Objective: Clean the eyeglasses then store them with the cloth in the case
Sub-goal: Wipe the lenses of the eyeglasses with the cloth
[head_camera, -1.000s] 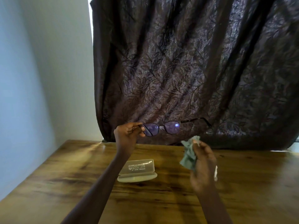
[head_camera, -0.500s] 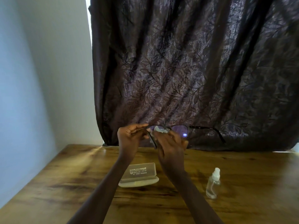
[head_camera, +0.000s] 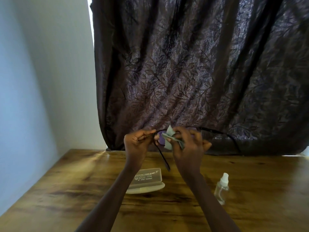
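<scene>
I hold dark-framed eyeglasses (head_camera: 215,131) with purple-tinted lenses up above the table. My left hand (head_camera: 135,143) pinches the frame at its left hinge, and one temple hangs down below it. My right hand (head_camera: 189,146) presses a crumpled grey-green cloth (head_camera: 169,137) against the lenses, covering most of them. The other temple sticks out to the right. A translucent eyeglass case (head_camera: 147,179) lies shut on the table below my hands.
A small clear spray bottle (head_camera: 221,188) with a white cap stands on the wooden table (head_camera: 66,190) right of the case. A dark leaf-patterned curtain (head_camera: 200,72) hangs behind the table. A pale wall (head_camera: 41,81) is on the left.
My right hand brought the cloth from beside the glasses up onto the lenses and now rubs further along them. The glasses sit a little lower and further right.
</scene>
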